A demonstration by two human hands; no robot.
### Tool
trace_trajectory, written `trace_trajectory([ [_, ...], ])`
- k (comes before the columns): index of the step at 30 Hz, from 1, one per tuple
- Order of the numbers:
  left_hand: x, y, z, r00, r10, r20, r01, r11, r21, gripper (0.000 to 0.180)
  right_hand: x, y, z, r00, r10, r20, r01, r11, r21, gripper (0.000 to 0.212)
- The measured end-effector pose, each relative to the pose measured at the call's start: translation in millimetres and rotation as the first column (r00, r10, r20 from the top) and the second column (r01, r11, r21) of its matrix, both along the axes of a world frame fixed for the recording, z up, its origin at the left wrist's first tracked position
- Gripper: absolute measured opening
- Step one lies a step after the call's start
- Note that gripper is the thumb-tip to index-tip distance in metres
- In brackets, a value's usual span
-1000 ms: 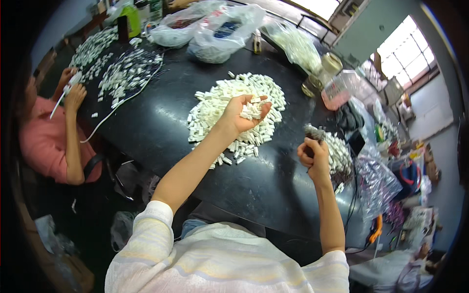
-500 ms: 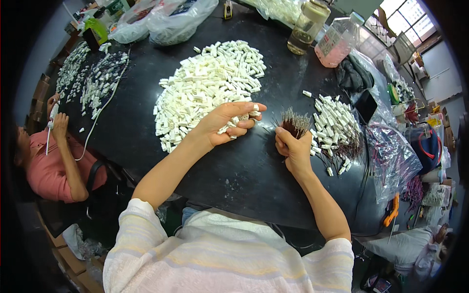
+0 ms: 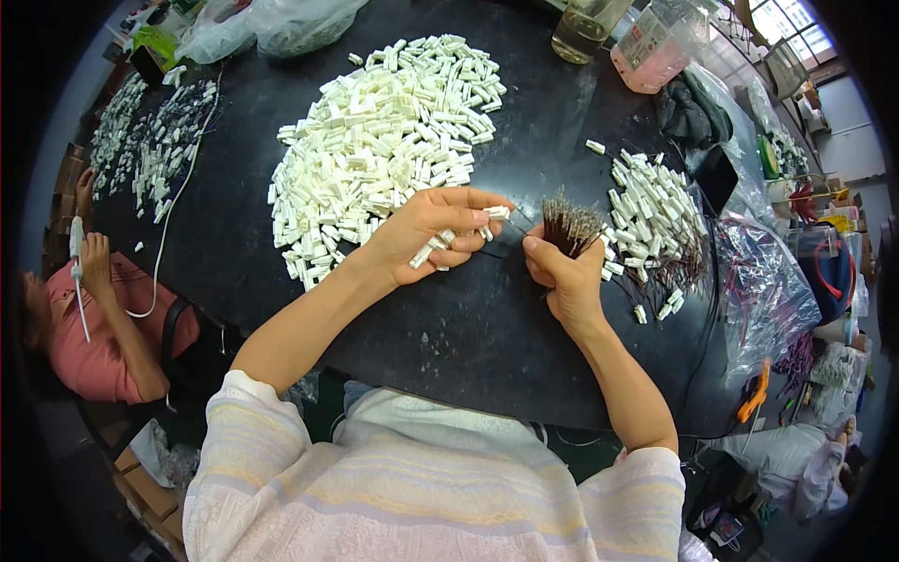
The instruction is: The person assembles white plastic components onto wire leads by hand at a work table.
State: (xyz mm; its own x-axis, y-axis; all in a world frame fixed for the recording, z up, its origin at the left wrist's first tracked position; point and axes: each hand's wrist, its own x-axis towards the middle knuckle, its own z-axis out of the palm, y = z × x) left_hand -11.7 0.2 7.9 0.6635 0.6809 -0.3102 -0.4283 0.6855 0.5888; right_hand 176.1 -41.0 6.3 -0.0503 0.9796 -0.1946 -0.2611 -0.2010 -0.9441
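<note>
Facing each other over the black table (image 3: 468, 365), the two hands are held near together. By the left hand (image 3: 419, 231), one white connector (image 3: 496, 214) is pinched between thumb and forefinger at the fingertips, while several spare connectors (image 3: 433, 249) are cupped under the curled fingers. By the right hand (image 3: 573, 281), a bundle of dark wires (image 3: 569, 225) is clamped, its pale tips fanned upward. The pinched connector's long axis is laid roughly crosswise, one end turned rightward, toward the right thumb; from there a single wire (image 3: 521, 228) is slanted up and leftward to it. Whether its tip has been inserted cannot be told. Beyond the left hand, a large connector heap (image 3: 393, 140) is spread; beside the right hand, a smaller wired heap (image 3: 655, 215) is piled. Farther left, a co-worker's hand (image 3: 95, 264) is seen.
</note>
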Motion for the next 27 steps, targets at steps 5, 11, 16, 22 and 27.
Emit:
trace_trajectory([
  [5, 0.4, -0.2, 5.8, 0.991, 0.061, -0.119, -0.051, 0.995, 0.088, 0.023, 6.3, 3.7, -4.7, 0.997, -0.002, -0.078, 0.001, 1.000, -0.012, 0.007],
  [11, 2.9, -3.2, 8.5, 0.974, 0.123, -0.188, -0.090, 0.981, 0.174, 0.023, 5.3, 3.4, -1.4, 0.999, 0.001, -0.045, -0.001, 1.000, 0.009, 0.006],
  [16, 4.6, -5.8, 8.1, 0.949, 0.153, -0.277, -0.087, 0.968, 0.237, 0.023, 6.3, 1.8, -3.2, 0.999, 0.007, -0.031, -0.007, 1.000, -0.009, 0.005],
  [22, 8.6, -9.6, 10.0, 0.837, 0.231, -0.497, 0.079, 0.846, 0.527, 0.019, 1.0, 1.5, -3.9, 0.995, -0.019, 0.095, 0.015, 0.999, 0.045, 0.008],
  [27, 10.2, -9.3, 6.0, 0.839, 0.316, -0.443, 0.130, 0.674, 0.728, 0.016, 1.0, 3.4, -3.1, 0.989, -0.002, 0.150, -0.012, 0.995, 0.096, 0.007],
])
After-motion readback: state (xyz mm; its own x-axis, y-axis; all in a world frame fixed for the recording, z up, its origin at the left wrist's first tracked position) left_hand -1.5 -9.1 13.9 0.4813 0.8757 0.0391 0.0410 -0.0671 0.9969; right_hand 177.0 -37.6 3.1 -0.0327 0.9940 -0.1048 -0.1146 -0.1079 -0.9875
